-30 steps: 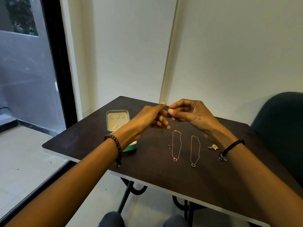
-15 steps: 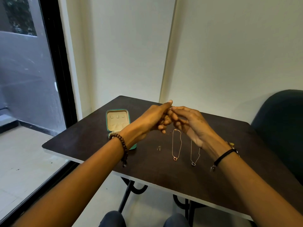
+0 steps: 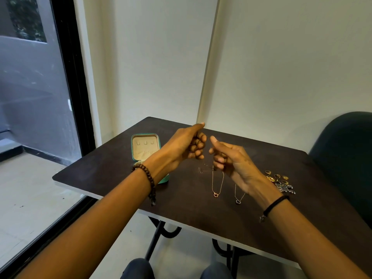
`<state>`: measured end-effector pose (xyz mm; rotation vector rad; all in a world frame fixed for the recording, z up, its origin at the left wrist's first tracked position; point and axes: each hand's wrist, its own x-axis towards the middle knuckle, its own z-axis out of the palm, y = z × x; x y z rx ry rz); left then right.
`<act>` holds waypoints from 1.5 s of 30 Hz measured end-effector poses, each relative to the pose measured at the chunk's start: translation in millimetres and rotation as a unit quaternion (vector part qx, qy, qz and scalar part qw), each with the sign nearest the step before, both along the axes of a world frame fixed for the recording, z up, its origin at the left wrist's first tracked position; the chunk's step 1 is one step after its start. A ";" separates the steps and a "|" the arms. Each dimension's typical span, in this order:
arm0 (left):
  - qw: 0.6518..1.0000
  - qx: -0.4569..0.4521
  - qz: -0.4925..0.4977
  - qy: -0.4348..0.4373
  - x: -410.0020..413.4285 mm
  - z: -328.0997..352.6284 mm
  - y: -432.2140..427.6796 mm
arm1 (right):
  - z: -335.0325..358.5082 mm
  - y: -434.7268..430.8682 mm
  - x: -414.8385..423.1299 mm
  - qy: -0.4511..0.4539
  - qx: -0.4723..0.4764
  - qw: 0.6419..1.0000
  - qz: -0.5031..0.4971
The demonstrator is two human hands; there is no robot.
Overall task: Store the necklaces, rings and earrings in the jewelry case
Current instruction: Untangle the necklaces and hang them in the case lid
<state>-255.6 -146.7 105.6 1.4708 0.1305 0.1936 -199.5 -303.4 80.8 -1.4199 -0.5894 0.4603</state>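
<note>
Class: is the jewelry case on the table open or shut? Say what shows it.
Open: the jewelry case shows its beige inner lining and three small tabs.

Plain office-like room: bare white walls (image 3: 281, 67), dark table (image 3: 100, 170), padded chair (image 3: 346, 150), glass door (image 3: 34, 97).

Nothing can be read here: no text, label, brand, number or sign. The lining of the open jewelry case (image 3: 145, 147) looks plain, though any fine stamp on it would probably be too small to make out from this view.
</note>
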 end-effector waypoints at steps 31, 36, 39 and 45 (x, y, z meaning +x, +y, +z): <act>1.000 0.012 0.019 0.004 -12.5 -28.1 30.4 | -9.7 32.5 8.4 -0.101 -0.088 0.990 0.048; 0.999 0.017 0.031 0.002 -14.0 -39.6 48.9 | -12.4 49.2 11.1 -0.123 -0.064 0.988 0.062; 0.999 0.000 0.034 0.006 -15.0 -50.2 60.1 | -13.0 64.3 16.4 -0.083 -0.018 0.995 0.061; 0.997 -0.058 0.058 -0.005 -13.5 -67.3 82.2 | -15.2 105.2 27.3 -0.051 0.016 0.997 0.049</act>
